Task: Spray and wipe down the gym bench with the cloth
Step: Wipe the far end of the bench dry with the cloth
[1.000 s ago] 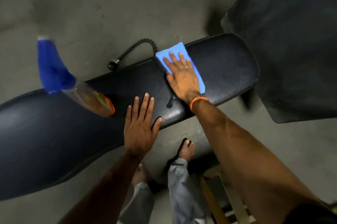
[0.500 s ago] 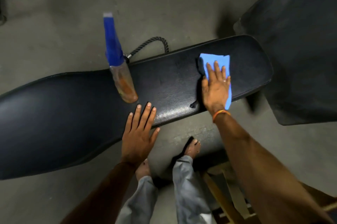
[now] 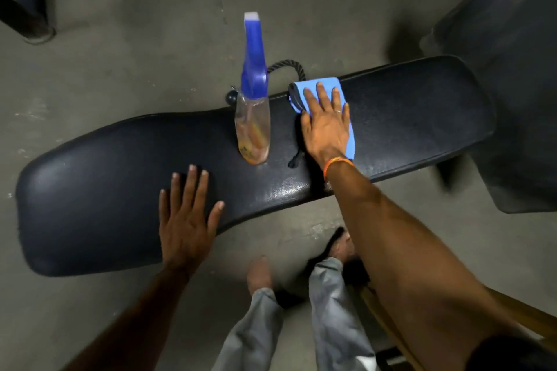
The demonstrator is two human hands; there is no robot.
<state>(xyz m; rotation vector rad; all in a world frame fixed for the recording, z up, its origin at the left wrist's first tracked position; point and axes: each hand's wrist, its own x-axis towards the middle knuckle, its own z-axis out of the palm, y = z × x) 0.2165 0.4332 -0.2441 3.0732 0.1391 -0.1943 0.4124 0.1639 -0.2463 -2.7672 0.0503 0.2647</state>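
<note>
While the right hand (image 3: 327,126) presses flat, fingers straight, on the blue cloth (image 3: 346,132) at the far edge of the black padded gym bench (image 3: 407,126), the left hand (image 3: 184,220) lies spread on its near edge. Beside the cloth, a spray bottle (image 3: 253,117) stands on the bench. Grey concrete floor (image 3: 135,54) lies around it, with a black rope (image 3: 286,66) behind.

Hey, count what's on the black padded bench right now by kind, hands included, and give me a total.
Clear spray bottle with blue trigger head: 1
Blue wiping cloth: 1
Bare hands, left hand on the pad, right hand on the cloth: 2
Total on the black padded gym bench: 4
</note>
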